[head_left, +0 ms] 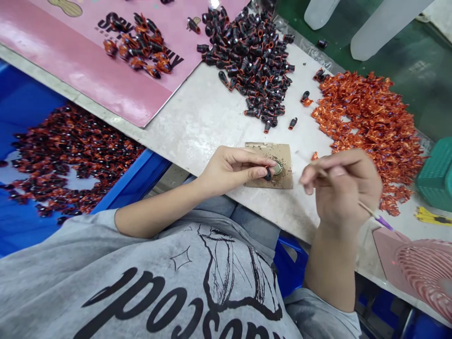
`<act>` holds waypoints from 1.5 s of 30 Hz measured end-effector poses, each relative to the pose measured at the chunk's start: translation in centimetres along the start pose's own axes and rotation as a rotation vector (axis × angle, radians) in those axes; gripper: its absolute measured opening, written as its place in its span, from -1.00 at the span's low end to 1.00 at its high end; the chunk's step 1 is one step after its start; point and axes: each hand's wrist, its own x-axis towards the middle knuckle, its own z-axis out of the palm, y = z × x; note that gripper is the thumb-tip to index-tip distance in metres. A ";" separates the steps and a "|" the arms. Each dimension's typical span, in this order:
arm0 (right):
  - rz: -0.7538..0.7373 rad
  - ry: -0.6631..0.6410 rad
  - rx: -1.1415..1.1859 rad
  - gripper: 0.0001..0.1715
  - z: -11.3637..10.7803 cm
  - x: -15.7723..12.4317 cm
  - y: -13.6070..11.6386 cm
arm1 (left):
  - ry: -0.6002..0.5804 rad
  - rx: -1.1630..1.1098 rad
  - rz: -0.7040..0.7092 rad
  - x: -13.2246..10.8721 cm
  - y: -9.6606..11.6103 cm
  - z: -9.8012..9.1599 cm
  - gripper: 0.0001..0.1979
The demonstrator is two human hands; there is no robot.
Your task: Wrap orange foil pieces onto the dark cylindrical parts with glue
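Note:
My left hand [231, 169] pinches a small black part [268, 174] between thumb and fingers, over a piece of stained cardboard [256, 181]. Just beyond its fingertips, a bottle cap [278, 168] rests on that cardboard. My right hand [348, 188], slightly blurred, is raised to the right of the cardboard. Its closed fingers grip a thin stick [367, 210] with a purple end; the tip at the fingers is hard to make out. Farther back on the table lies a heap of black parts with orange rims [250, 56]. Beside it spreads a pile of orange pieces [370, 117].
Black-and-orange assembled pieces [141, 47] lie on a pink sheet [151, 99]. At left, a blue bin [130, 179] holds many more. On the right are a green basket [436, 174], a yellow tool [432, 216] and a pink fan [423, 263].

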 end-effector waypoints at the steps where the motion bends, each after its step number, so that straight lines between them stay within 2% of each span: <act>1: -0.025 0.076 -0.002 -0.91 -0.4 0.3 -0.2 | -0.005 -0.009 0.008 0.0 0.0 0.0 -0.80; 3: -0.074 0.238 -0.052 -0.83 -1.4 0.8 -0.8 | -0.013 -0.021 0.011 0.0 -0.1 0.0 -0.82; 5: -0.129 0.372 -0.158 -0.66 -2.9 1.1 -1.4 | -0.013 -0.018 0.008 0.0 -0.2 -0.1 -0.82; 6: -0.162 0.413 -0.228 -0.57 -3.7 1.2 -1.5 | -0.012 -0.016 0.006 0.0 -0.2 -0.1 -0.82; 8: -0.177 0.416 -0.431 -0.51 -5.4 1.1 -1.7 | -0.017 -0.034 0.007 -0.1 -0.3 -0.1 -0.82; 11: -0.148 0.308 -0.814 -0.66 -7.4 1.1 -1.1 | -0.014 -0.104 -0.006 -0.2 -0.2 0.0 -0.84; 14: -0.162 0.137 -1.029 -0.87 -7.8 1.2 0.5 | 0.018 -0.134 -0.051 -0.2 -0.1 0.1 -0.81; 17: -0.080 -0.043 -1.159 -0.81 -6.9 1.5 2.5 | 0.055 -0.135 -0.076 -0.1 -0.2 0.0 -0.76; 20: 0.022 -0.106 -1.244 -0.78 -5.8 1.7 3.8 | 0.052 -0.189 -0.065 0.1 -0.4 0.0 -0.72; 23: -0.008 -0.020 -1.195 -0.78 -5.0 1.7 3.2 | 0.042 -0.253 -0.124 0.1 -0.1 0.4 -0.72; 25: -0.082 0.089 -1.016 -0.84 -4.5 1.7 2.3 | 0.024 -0.314 -0.171 0.2 0.5 1.0 -0.69; 27: -0.087 0.176 -0.778 -0.88 -4.1 1.6 1.5 | -0.012 -0.383 -0.176 0.6 1.1 1.7 -0.61; 28: -0.081 0.186 -0.652 -0.87 -3.8 1.6 1.4 | -0.024 -0.406 -0.167 0.8 1.4 2.1 -0.58; 31: -0.179 0.096 -0.360 -0.91 -3.2 1.4 1.3 | 0.003 -0.507 -0.136 1.6 2.0 3.3 -0.53; 34: -0.233 0.098 -0.335 -0.84 -2.6 1.0 1.5 | 0.001 -0.634 -0.162 1.9 2.1 4.3 -0.48; 40: -0.251 0.358 -0.499 -0.86 -1.5 0.4 1.0 | 0.008 -0.790 -0.311 1.6 2.6 5.6 -0.41; 42: -0.282 0.352 -0.503 -0.89 -1.1 0.3 0.7 | 0.010 -0.793 -0.323 1.4 2.9 5.8 -0.45; 45: -0.282 0.254 -0.454 -0.94 -0.9 0.1 0.6 | 0.021 -0.793 -0.331 1.2 3.1 5.8 -0.51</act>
